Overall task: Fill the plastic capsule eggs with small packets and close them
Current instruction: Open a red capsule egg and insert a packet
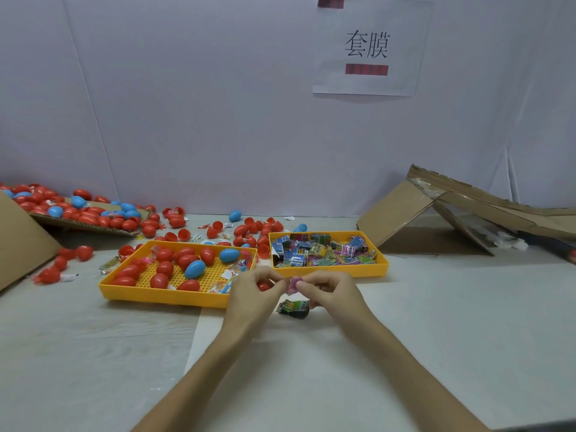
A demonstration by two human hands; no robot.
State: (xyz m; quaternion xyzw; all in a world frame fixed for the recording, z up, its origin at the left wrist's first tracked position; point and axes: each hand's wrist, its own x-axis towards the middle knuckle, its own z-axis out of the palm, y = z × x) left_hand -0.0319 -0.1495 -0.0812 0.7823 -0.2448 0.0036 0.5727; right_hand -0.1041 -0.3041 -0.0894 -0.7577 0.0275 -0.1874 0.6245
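Forearms (218, 369), two, reach in from the near edge.

Left hand (252, 289): fingers curled, pinching one side of a pink packet (293, 283); a red capsule piece (263, 287) shows inside its grasp.

Right hand (330, 291): pinching the packet's other side. A green packet (294, 308) sits just beneath it; we cannot tell whether it is held or lying on the table.

Step, as we judge it: readying the packet for insertion.

Next move calls for pressing it into the red piece, then capping it shut.
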